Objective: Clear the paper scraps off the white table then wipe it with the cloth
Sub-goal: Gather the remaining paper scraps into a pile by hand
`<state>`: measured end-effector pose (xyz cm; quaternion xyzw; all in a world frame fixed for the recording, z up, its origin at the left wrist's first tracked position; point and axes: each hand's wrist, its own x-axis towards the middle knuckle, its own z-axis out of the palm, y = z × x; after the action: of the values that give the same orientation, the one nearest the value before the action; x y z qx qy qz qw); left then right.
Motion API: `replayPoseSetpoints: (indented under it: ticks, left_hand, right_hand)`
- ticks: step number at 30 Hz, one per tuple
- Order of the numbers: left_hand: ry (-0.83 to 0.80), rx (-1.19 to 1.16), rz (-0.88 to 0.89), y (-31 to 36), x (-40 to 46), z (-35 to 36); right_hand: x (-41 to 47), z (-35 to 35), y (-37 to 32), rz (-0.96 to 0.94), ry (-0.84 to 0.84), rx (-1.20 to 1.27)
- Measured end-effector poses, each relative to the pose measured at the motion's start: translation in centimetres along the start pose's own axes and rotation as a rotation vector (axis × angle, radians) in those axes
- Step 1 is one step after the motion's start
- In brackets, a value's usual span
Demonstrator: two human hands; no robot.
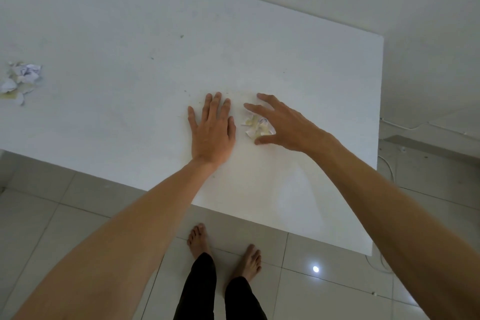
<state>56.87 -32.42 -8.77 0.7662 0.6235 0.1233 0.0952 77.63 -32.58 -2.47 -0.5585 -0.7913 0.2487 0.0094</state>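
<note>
both forearms reach out from me over the near edge of the table (285, 54), and i'll place everything from that edge. my left hand (211, 130) lies flat on the top a little way in, fingers straight and together, palm down, holding nothing; i judge it serves as a wall to gather against and to steady me. just to its right, my right hand (281, 125) arches over the wad (257, 126), fingers spread and thumb low on the near side, cupped round the paper but not closed on it yet as far as i can tell. the wad sits between my two hands, crumpled tight, white with yellowish patches and faint print. more scraps (19, 80) lie well apart, far along the same edge to the left: a loose heap of torn white and pale yellow pieces. no cloth shows, so i judge wiping comes later.
</note>
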Motion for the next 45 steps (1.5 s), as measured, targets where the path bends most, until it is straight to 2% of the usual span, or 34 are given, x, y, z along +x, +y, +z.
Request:
replayPoseSetpoints:
  ticks: [3,8,13,16,18,21,23,25,30,33,39,45]
  left_hand:
    - [0.000,0.009,0.003,-0.1,0.0,0.0]
    - [0.009,-0.005,-0.006,-0.1,0.1,0.0]
    - [0.000,0.004,-0.008,-0.1,0.1,0.1]
    - [-0.001,0.006,-0.007,-0.1,0.1,0.1]
    - [0.002,0.009,-0.008,-0.1,0.1,0.1]
    - [0.006,0.001,-0.015,0.0,0.0,0.1]
    - [0.003,0.001,-0.017,0.1,0.1,0.1]
    - [0.007,0.004,-0.010,0.1,0.0,0.1]
    - [0.007,0.003,-0.007,-0.1,0.1,0.1]
    - [0.001,-0.016,-0.009,-0.1,0.1,0.1]
    - [0.012,-0.029,0.000,-0.2,0.1,-0.1]
    - [0.006,-0.025,0.000,-0.2,0.1,0.1]
  right_hand:
    - [0.1,0.6,-0.1,-0.120,0.017,-0.102]
    - [-2.0,2.8,0.2,-0.275,0.237,-0.221]
    - [-3.6,4.6,-0.1,-0.272,0.364,-0.241]
    - [-3.3,4.7,-0.3,-0.263,0.372,-0.217]
    - [-2.8,4.1,-0.4,-0.178,0.435,-0.094]
    - [-1.8,2.0,-0.6,0.114,0.612,0.352]
    - [-0.6,0.6,-0.5,0.247,0.657,0.510]
    - [0.8,-0.1,-0.5,0.232,0.658,0.479]
    - [3.1,1.7,-1.1,0.000,0.516,0.114]
    - [2.1,3.3,-1.1,-0.090,0.491,-0.029]
    - [-1.0,5.1,-0.5,-0.193,0.429,-0.059]
    - [-2.3,5.2,-1.6,-0.184,0.373,-0.094]
